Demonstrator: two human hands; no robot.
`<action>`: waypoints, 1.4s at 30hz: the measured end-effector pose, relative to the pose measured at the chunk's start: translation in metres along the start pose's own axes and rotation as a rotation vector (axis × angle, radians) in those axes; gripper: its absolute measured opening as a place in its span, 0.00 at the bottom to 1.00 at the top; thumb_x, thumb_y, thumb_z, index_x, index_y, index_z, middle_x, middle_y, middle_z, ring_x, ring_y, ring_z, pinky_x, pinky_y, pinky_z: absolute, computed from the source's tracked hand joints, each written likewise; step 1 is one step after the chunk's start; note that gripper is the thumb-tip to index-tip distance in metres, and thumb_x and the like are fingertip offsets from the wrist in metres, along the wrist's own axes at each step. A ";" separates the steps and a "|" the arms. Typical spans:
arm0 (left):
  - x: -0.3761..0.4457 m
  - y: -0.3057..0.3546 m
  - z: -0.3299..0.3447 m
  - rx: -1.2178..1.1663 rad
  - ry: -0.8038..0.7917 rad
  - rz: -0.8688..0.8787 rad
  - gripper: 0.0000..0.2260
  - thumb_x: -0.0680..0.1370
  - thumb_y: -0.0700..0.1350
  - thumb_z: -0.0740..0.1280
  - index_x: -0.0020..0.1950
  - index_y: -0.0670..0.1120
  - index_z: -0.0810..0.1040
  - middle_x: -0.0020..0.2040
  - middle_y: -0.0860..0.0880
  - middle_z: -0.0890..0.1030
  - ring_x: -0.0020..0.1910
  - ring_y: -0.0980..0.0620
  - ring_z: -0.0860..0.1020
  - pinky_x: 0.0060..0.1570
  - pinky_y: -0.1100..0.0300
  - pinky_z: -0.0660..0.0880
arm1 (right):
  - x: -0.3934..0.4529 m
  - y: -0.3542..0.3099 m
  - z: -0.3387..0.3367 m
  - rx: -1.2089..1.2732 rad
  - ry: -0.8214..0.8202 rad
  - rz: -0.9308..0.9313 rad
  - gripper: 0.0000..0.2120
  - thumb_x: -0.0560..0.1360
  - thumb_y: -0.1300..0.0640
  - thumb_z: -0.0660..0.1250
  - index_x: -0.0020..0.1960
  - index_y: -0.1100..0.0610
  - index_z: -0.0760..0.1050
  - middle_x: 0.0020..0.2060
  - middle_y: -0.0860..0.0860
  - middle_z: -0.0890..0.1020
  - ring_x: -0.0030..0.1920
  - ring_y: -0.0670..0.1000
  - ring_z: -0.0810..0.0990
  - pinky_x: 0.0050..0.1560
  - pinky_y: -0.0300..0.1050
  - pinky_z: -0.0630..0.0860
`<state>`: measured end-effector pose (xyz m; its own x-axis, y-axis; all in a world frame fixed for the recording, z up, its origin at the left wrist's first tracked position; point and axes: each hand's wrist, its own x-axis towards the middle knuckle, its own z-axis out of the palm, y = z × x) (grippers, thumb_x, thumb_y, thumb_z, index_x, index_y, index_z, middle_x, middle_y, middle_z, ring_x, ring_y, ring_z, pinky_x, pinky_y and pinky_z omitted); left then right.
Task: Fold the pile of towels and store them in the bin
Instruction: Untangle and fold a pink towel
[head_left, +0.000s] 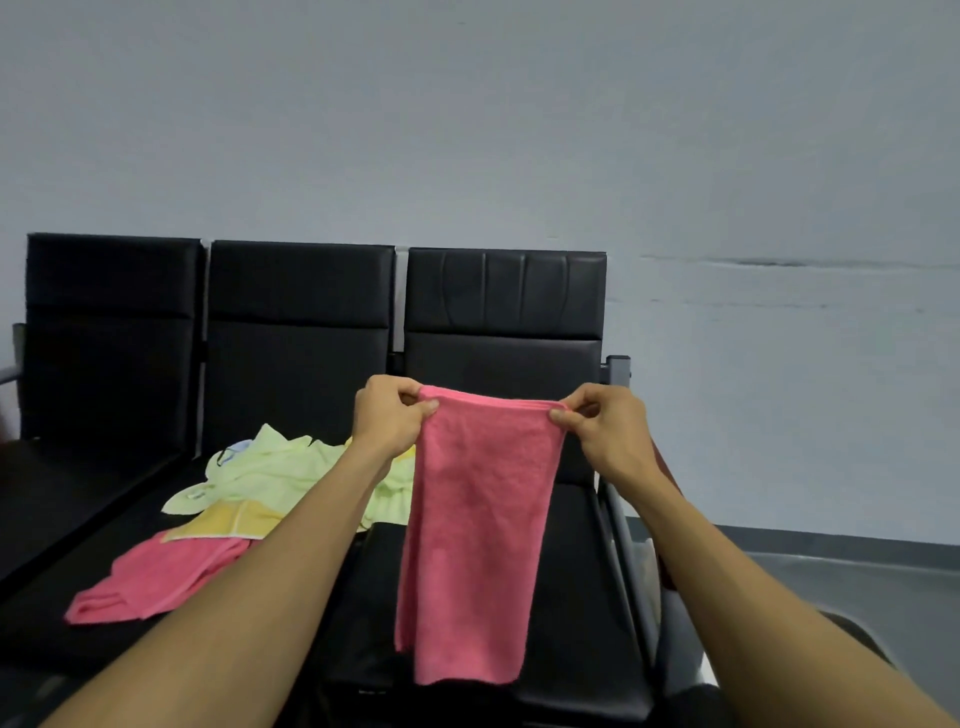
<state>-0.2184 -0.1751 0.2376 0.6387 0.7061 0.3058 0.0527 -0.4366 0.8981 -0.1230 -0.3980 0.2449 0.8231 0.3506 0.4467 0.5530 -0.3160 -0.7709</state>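
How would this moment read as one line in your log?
step: folding | left hand: pinches pink towel corner | right hand: pinches other corner | towel: hangs over bench | pile: unfolded

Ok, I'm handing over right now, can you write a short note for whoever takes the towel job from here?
Left hand and right hand each pinch a top corner of the pink towel, which hangs in the air, doubled lengthwise, over the black bench seat.
Unfolded pile on the seat to the left: light green towels, a yellow one, another pink one nearest.
Bin not in view; no folded stack visible.
Left: finish folding the held towel, fold the pile, store all in the bin.
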 end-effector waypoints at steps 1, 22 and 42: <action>-0.002 -0.001 0.000 0.000 -0.002 0.002 0.07 0.74 0.37 0.76 0.39 0.49 0.85 0.38 0.47 0.84 0.42 0.47 0.83 0.49 0.44 0.83 | -0.002 0.001 0.000 0.012 0.011 0.001 0.05 0.74 0.59 0.75 0.40 0.56 0.82 0.37 0.48 0.84 0.40 0.45 0.81 0.42 0.36 0.75; -0.070 -0.023 -0.009 0.079 -0.270 0.064 0.07 0.83 0.42 0.61 0.46 0.48 0.74 0.41 0.50 0.76 0.42 0.51 0.74 0.45 0.52 0.71 | -0.065 0.017 0.010 0.070 -0.011 0.126 0.10 0.82 0.54 0.63 0.49 0.61 0.74 0.47 0.53 0.80 0.45 0.47 0.78 0.41 0.40 0.72; -0.011 -0.209 0.108 0.232 -0.333 -0.215 0.08 0.81 0.42 0.66 0.46 0.42 0.82 0.43 0.46 0.85 0.46 0.48 0.83 0.49 0.52 0.78 | -0.024 0.209 0.133 0.010 -0.153 0.430 0.07 0.78 0.57 0.70 0.42 0.57 0.76 0.37 0.50 0.82 0.35 0.45 0.78 0.31 0.29 0.71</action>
<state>-0.1534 -0.1516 0.0127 0.8042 0.5935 -0.0323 0.3575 -0.4395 0.8240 -0.0442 -0.3552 0.0127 0.9487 0.3159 0.0130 0.1629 -0.4535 -0.8762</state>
